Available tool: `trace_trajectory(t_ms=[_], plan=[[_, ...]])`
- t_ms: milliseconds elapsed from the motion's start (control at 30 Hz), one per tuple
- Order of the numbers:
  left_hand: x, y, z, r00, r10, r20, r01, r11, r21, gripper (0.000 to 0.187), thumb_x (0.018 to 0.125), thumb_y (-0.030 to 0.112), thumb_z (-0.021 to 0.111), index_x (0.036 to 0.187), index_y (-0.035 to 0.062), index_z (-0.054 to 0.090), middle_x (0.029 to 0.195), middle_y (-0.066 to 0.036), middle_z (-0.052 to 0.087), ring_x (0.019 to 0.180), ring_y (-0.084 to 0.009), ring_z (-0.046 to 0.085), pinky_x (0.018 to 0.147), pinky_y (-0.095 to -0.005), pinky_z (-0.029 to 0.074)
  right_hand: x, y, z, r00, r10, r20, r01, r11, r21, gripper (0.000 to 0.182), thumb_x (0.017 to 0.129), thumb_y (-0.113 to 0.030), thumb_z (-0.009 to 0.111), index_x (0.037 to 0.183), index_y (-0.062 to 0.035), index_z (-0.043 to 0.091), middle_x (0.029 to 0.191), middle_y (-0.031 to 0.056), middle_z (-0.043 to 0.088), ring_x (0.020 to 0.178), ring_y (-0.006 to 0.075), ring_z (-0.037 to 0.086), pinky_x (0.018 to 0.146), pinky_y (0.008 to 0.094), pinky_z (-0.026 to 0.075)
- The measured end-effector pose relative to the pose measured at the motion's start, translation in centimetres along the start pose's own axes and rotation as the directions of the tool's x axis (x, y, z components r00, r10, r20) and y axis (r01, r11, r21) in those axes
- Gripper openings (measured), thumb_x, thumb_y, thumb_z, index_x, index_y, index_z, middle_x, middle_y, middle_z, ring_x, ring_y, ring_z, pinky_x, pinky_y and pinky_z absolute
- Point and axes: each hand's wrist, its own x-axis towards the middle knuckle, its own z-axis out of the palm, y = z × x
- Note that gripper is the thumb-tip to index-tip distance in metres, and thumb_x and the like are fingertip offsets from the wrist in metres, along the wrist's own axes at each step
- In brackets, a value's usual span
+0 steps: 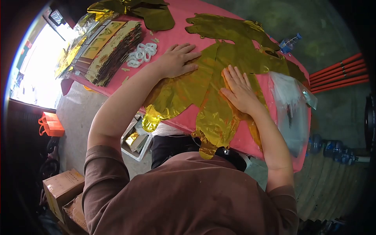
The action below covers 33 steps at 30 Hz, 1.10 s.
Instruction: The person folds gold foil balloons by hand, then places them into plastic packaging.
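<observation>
Gold foil sheets [207, 88], cut in a rounded, lobed shape, lie flat on a pink-covered table [188, 121] and hang partly over its near edge. My left hand [178, 60] rests palm down on their upper left part, fingers apart, beside a small pile of white string coils [141, 55]. Near the middle of the foil, my right hand [239, 89] lies flat with its fingers spread. More gold foil [235, 33] is laid out beyond my hands. Neither hand grips anything.
Stacked printed packets [113, 51] stand at the table's left. Clear plastic bags [290, 109] lie at the right, with a small bottle [290, 43] beyond. A white box [137, 137] is below the near edge; cardboard boxes [64, 188] are at lower left, red poles [338, 72] at right.
</observation>
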Motion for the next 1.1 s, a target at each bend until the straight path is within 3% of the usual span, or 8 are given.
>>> trace_trajectory(t_ms=[367, 867, 967, 1067, 1100], plan=[[0.0, 0.1, -0.2, 0.999, -0.007, 0.037, 0.006, 1.000, 0.021, 0.050, 0.089, 0.043, 0.047, 0.131, 0.0162, 0.043, 0.139, -0.015, 0.034, 0.131, -0.0300, 0.028, 0.107, -0.0450, 0.020, -0.2, -0.9, 0.5, 0.999, -0.032, 0.002, 0.032, 0.999, -0.038, 0.067, 0.092, -0.051, 0.032, 0.142, -0.0090, 0.019, 0.148, 0.0134, 0.015, 0.138, 0.0278, 0.011, 0.110, 0.0432, 0.007], [0.1, -0.6, 0.2, 0.998, 0.048, -0.033, -0.048, 0.999, 0.012, 0.051, 0.087, 0.048, 0.046, 0.129, 0.0175, 0.046, 0.137, -0.015, 0.038, 0.129, -0.0301, 0.032, 0.105, -0.0479, 0.023, 0.3, -2.1, 1.0, 0.998, 0.006, -0.063, -0.008, 1.000, -0.028, 0.066, 0.091, -0.051, 0.034, 0.142, -0.0105, 0.021, 0.147, 0.0133, 0.018, 0.137, 0.0284, 0.013, 0.109, 0.0456, 0.008], [0.1, -0.4, -0.7, 0.999, 0.041, 0.024, -0.041, 0.999, 0.017, 0.051, 0.087, 0.041, 0.050, 0.131, 0.0142, 0.044, 0.138, -0.016, 0.036, 0.129, -0.0309, 0.031, 0.107, -0.0432, 0.021, 0.3, -2.3, 1.0, 0.997, 0.016, -0.072, -0.018, 1.000, -0.026, 0.067, 0.091, -0.051, 0.035, 0.142, -0.0098, 0.021, 0.148, 0.0138, 0.017, 0.137, 0.0291, 0.013, 0.109, 0.0463, 0.009], [0.9, 0.0, -2.2, 0.997, 0.066, 0.037, -0.065, 0.997, -0.034, 0.050, 0.085, 0.035, 0.056, 0.128, 0.0107, 0.047, 0.134, -0.017, 0.040, 0.125, -0.0325, 0.037, 0.104, -0.0407, 0.028, 0.4, -2.3, 0.9, 0.998, 0.028, -0.064, -0.030, 0.999, -0.027, 0.068, 0.090, -0.050, 0.037, 0.142, -0.0086, 0.020, 0.148, 0.0145, 0.016, 0.137, 0.0303, 0.013, 0.109, 0.0468, 0.009], [1.3, 0.8, -3.6, 0.993, 0.004, 0.121, 0.007, 0.996, -0.088, 0.048, 0.083, 0.031, 0.058, 0.124, 0.0085, 0.050, 0.132, -0.017, 0.043, 0.121, -0.0333, 0.041, 0.102, -0.0398, 0.032, 0.4, -2.3, 1.1, 0.997, 0.025, -0.067, -0.026, 0.999, -0.022, 0.068, 0.090, -0.050, 0.037, 0.141, -0.0081, 0.021, 0.147, 0.0150, 0.016, 0.137, 0.0308, 0.013, 0.109, 0.0471, 0.009]])
